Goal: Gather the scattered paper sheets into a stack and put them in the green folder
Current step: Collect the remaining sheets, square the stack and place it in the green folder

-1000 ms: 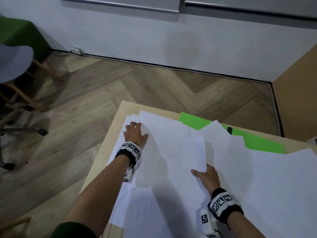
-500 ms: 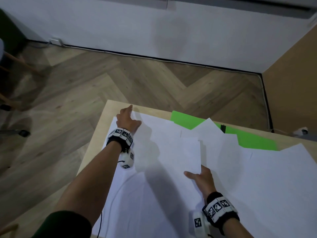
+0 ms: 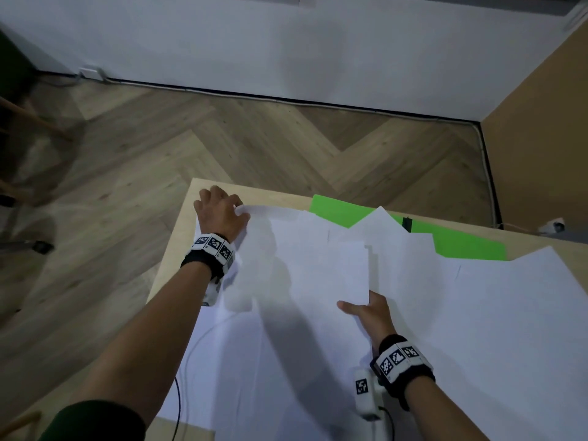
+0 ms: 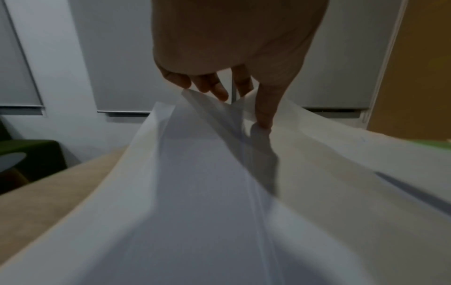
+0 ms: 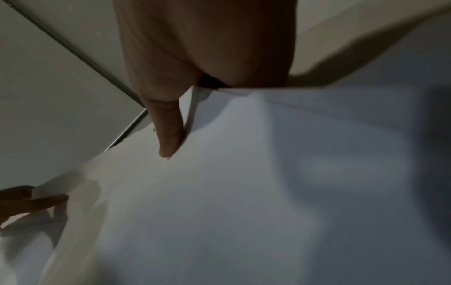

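Several white paper sheets lie overlapping across the wooden table. A green folder lies flat at the far edge, partly under the sheets. My left hand is at the far left corner and pinches the lifted edge of some sheets between thumb and fingers. My right hand is at the middle of the table and grips a few raised sheets by their near edge, thumb on top, the other fingers hidden under the paper.
The table's left edge and far left corner drop to a herringbone wood floor. A black clip sits on the folder. A thin cable runs off the near table edge. A brown partition stands at the right.
My left hand has gone from lying flat on the sheets to the far corner, where it lifts their edge. The right hand keeps its hold on the raised sheets.
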